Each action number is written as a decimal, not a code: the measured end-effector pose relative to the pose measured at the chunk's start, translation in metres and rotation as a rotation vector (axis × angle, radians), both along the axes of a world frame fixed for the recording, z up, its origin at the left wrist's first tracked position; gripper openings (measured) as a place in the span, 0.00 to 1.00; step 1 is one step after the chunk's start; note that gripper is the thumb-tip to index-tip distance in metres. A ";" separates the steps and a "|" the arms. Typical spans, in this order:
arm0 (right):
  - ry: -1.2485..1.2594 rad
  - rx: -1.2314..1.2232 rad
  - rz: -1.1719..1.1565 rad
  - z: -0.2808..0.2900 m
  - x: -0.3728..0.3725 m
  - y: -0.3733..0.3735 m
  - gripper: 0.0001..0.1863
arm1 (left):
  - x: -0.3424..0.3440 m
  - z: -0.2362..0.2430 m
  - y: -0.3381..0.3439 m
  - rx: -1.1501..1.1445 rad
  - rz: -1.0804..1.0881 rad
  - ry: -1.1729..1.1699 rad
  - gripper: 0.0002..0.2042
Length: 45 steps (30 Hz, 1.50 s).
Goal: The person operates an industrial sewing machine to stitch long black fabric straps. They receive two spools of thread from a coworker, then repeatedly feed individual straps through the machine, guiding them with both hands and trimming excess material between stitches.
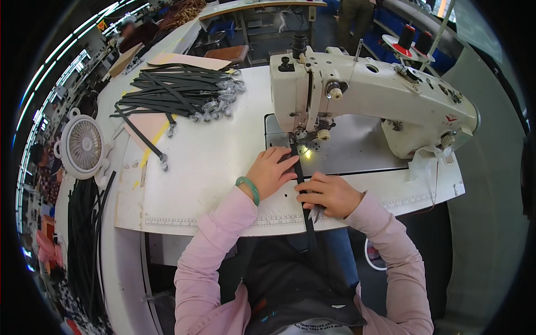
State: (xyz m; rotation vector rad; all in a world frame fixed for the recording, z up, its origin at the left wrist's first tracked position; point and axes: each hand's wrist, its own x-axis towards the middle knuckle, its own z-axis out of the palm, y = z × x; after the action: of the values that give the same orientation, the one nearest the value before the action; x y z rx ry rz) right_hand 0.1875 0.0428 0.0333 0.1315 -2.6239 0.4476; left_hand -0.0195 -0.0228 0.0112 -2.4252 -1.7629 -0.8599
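Observation:
A narrow black strap (299, 171) runs from under the needle area of a white sewing machine (357, 78) toward me, over the table's front edge and down to my lap. My left hand (271, 173), with a green bangle at its wrist, presses the strap close to the presser foot, thumb and fingers bent against it. Nearer to me, my right hand (333, 195) is closed on the same strap. A small greyish, shiny piece (317, 212) shows below its fingers; I cannot make out what it is. The machine's lamp (306, 152) lights the stitching spot.
A pile of black straps (167, 89) with plastic-wrapped ends lies at the table's far left. Left of it stands a white fan (82, 146). More black strips (84, 240) hang at the left edge. Thread spools (407, 37) stand behind the machine. A person (355, 19) stands farther back.

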 end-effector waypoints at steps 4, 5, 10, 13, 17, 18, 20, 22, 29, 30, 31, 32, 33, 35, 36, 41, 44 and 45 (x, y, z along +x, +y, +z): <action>-0.011 -0.003 0.001 0.000 0.000 0.001 0.10 | 0.000 0.001 0.000 -0.003 -0.004 -0.002 0.20; -0.016 -0.003 0.001 0.000 0.000 0.001 0.10 | 0.000 0.001 0.000 -0.003 -0.003 -0.001 0.20; -0.029 -0.006 -0.004 0.000 0.000 0.000 0.10 | 0.000 0.002 -0.001 -0.009 0.000 -0.006 0.20; -0.048 0.002 -0.009 0.001 0.001 0.000 0.11 | 0.000 0.001 0.000 0.003 -0.008 -0.010 0.20; -0.051 0.024 -0.009 0.000 0.000 -0.001 0.12 | 0.000 0.002 -0.002 0.002 -0.002 -0.014 0.19; -0.056 0.028 -0.009 0.001 0.000 -0.001 0.12 | 0.000 0.001 -0.001 0.003 -0.002 -0.017 0.19; -0.067 0.035 -0.010 0.002 0.000 -0.001 0.13 | -0.001 -0.001 -0.001 0.001 0.000 -0.018 0.19; -0.071 0.036 -0.002 0.004 0.001 -0.001 0.13 | -0.001 -0.002 -0.001 -0.004 0.004 -0.015 0.19; -0.034 0.041 -0.011 0.006 0.000 -0.004 0.13 | -0.002 -0.006 0.000 -0.001 0.008 -0.002 0.20; -0.029 0.049 -0.018 0.006 0.000 -0.004 0.14 | -0.002 -0.006 0.000 -0.001 0.007 -0.004 0.20; -0.023 0.058 -0.024 0.005 0.000 -0.004 0.14 | -0.002 -0.006 0.000 -0.001 0.006 -0.006 0.19; -0.018 0.066 -0.031 0.005 0.000 -0.004 0.14 | -0.002 -0.007 0.000 0.018 0.006 -0.004 0.19; -0.016 0.078 -0.049 0.004 0.000 -0.004 0.15 | -0.002 -0.008 0.000 0.036 0.006 0.001 0.19; -0.013 0.101 -0.086 0.005 0.000 -0.005 0.17 | -0.002 -0.009 0.001 0.060 0.002 0.001 0.18; -0.005 0.111 -0.105 0.005 -0.001 -0.005 0.17 | -0.002 -0.009 0.001 0.065 -0.003 -0.001 0.18; 0.036 0.127 -0.175 0.001 -0.005 -0.001 0.16 | -0.004 -0.007 0.003 0.063 -0.037 -0.002 0.14; -0.065 0.150 -0.239 0.004 -0.008 0.001 0.13 | -0.005 -0.007 0.002 0.075 -0.056 0.008 0.11; -0.046 0.149 -0.242 0.003 -0.010 0.004 0.13 | -0.005 -0.006 0.003 0.073 -0.062 0.012 0.11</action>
State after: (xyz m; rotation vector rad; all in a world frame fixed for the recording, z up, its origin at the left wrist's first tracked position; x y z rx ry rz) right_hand 0.1772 0.0463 0.0363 -0.1492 -2.6720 0.1735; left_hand -0.0248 -0.0195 0.0049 -2.4455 -1.6297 -0.8963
